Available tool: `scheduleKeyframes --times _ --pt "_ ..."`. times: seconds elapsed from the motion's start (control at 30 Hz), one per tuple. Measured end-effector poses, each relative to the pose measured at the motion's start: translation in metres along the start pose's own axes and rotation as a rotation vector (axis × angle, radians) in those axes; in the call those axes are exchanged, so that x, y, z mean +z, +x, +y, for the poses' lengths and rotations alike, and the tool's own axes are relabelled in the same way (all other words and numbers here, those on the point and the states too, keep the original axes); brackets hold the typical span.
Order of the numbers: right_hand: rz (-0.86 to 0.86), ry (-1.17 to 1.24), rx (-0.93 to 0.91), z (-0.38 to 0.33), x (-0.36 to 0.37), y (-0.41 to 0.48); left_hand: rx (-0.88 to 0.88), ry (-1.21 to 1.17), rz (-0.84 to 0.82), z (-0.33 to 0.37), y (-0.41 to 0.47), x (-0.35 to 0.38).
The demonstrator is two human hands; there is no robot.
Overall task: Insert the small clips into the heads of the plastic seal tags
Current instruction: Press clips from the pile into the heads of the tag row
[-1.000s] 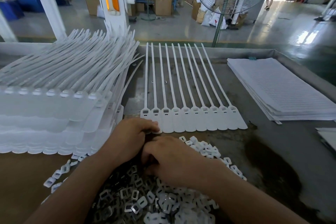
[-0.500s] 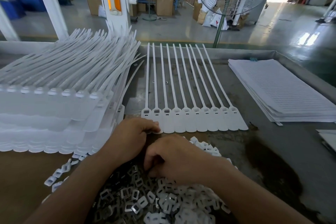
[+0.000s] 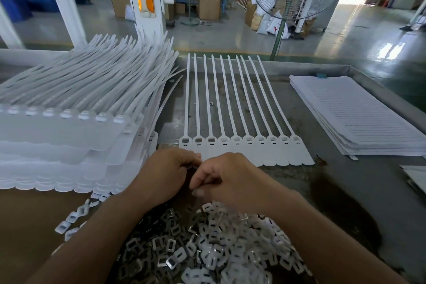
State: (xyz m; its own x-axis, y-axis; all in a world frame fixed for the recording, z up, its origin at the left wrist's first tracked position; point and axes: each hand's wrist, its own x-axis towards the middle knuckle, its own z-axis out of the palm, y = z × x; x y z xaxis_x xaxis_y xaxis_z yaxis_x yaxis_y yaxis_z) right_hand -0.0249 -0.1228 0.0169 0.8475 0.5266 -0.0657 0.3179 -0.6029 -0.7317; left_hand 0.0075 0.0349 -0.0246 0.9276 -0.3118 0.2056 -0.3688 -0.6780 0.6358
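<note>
Nearest, a heap of small clips [image 3: 207, 249] sits on the table [image 3: 345, 191]. Above it the left hand [image 3: 166, 175] and right hand [image 3: 232, 182] meet, fingers curled inward; whether either holds a clip I cannot tell. Just beyond lies a flat row of seal tags [image 3: 244, 145], heads toward the hands.
</note>
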Motion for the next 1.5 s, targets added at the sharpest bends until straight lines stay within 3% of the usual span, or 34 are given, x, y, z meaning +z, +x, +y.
scheduleKeyframes --times 0.33,0.8,1.13,1.5 --pt "-0.002 -0.015 0.023 0.011 -0.007 0.000 0.001 0.079 -0.061 0.000 0.003 0.001" --pt "0.354 -0.083 0.309 0.054 -0.049 0.054 0.052 0.188 -0.045 0.001 0.000 0.003" --pt "0.298 -0.231 0.382 0.068 -0.041 0.075 0.064 0.192 -0.056 0.001 -0.001 0.001" --pt "0.392 -0.220 0.377 0.073 -0.037 0.076 0.063 0.180 -0.058 0.002 -0.003 0.000"
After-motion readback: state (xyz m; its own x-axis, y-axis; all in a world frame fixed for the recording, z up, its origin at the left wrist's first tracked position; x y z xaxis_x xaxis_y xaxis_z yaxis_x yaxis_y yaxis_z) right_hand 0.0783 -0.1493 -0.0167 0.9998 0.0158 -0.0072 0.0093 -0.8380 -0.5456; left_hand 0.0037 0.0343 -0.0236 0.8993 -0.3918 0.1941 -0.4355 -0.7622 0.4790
